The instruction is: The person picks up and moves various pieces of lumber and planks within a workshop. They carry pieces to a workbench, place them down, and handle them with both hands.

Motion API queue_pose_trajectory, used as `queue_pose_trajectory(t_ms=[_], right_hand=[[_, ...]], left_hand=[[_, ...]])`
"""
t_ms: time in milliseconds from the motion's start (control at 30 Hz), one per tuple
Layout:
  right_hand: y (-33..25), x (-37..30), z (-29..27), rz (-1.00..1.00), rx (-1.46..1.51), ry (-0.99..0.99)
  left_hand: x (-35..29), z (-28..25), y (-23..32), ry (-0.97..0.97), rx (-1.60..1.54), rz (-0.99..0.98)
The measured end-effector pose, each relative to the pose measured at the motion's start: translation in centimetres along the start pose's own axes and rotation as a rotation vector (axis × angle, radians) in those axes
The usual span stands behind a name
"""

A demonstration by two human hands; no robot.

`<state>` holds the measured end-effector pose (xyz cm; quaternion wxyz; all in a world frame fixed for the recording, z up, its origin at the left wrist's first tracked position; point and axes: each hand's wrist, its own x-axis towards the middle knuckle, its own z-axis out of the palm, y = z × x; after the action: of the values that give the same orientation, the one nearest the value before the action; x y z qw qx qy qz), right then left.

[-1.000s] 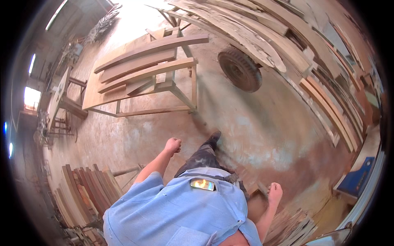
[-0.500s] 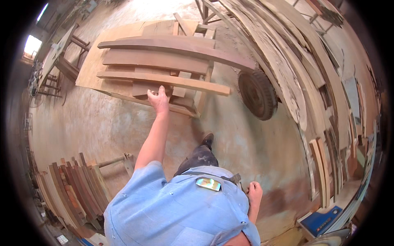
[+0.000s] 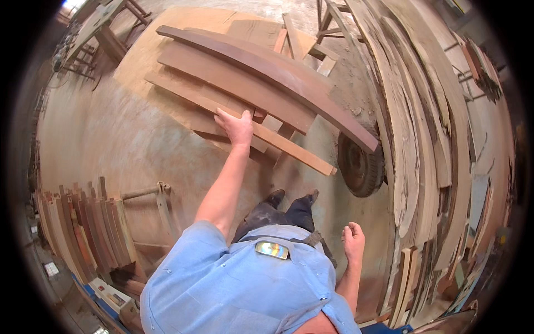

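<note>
My left hand (image 3: 238,129) reaches forward to the near edge of a long, narrow wooden strip (image 3: 289,147). Its thumb and fingers grip the strip close to the middle; the far fingers are partly hidden. Beyond it lie a wide brown board (image 3: 233,86) and a long, curved, darker board (image 3: 278,75), side by side on a wooden stand with a pale sheet top (image 3: 146,53). Low at my right side, my right hand (image 3: 353,239) hangs with its fingers curled in, and nothing shows in it.
A black tyre (image 3: 364,167) stands beneath the curved board's right end. Long rough-edged slabs (image 3: 406,122) are stacked along the right. Several upright wooden pieces (image 3: 92,225) stand in a row at the lower left. A bench (image 3: 100,25) is at the far left.
My left hand has moved from below the strip's edge to a grip on it. The view has turned, so boards and stand look more slanted. Both my shoes now show.
</note>
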<state>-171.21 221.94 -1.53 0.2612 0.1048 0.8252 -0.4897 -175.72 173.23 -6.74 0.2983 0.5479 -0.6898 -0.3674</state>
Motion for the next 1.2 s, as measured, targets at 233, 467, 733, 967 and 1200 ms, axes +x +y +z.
queue_pose_trajectory(t_ms=[233, 467, 733, 967, 1200], right_hand=[[-4.8, 8.0, -2.1, -0.004, 0.080, -0.125], [-10.3, 15.5, -4.9, -0.065, 0.174, -0.181], [-17.1, 21.9, -2.5, -0.130, 0.169, -0.323], [-17.1, 24.6, -1.3, 0.120, 0.496, -0.658], [-17.0, 25.1, -0.2, 0.204, 0.553, -0.809]], left_hand=[[0.8, 1.0, 1.2, 0.093, -0.032, -0.047], [3.6, 2.9, 1.4, 0.175, 0.030, -0.028], [3.1, 0.1, 0.6, 0.117, 0.059, -0.048], [-7.7, -7.1, -5.2, 0.009, -0.155, -0.211], [-18.4, -11.4, -17.1, -0.045, 0.058, -0.549]])
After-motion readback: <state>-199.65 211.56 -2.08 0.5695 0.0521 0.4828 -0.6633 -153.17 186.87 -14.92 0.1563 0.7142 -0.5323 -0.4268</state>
